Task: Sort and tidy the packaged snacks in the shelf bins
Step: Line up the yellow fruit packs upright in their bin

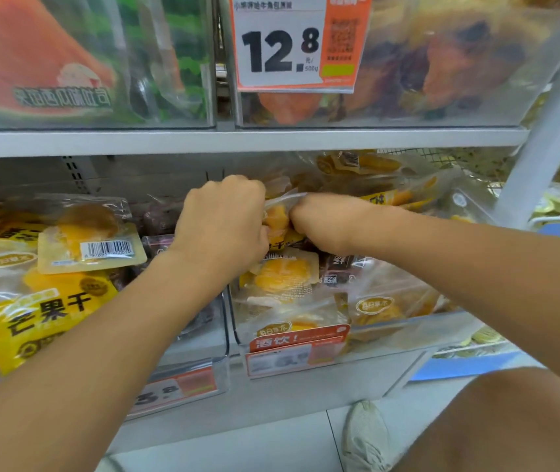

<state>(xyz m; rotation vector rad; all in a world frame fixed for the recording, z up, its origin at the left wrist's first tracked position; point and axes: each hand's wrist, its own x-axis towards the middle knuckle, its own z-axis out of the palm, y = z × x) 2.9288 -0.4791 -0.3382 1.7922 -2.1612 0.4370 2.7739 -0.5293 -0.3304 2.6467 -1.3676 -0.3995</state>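
Shelf bins (408,330) brimmed with dried-mango packets; both fists, left hand (226,223) and right hand (326,221), pinched one packet (277,216) above the right bin's left edge. Tugging apart might split it.

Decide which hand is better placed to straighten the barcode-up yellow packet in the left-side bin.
Left. The left hand is nearer the barcode-up yellow plastic packet; the right hand would cross over.
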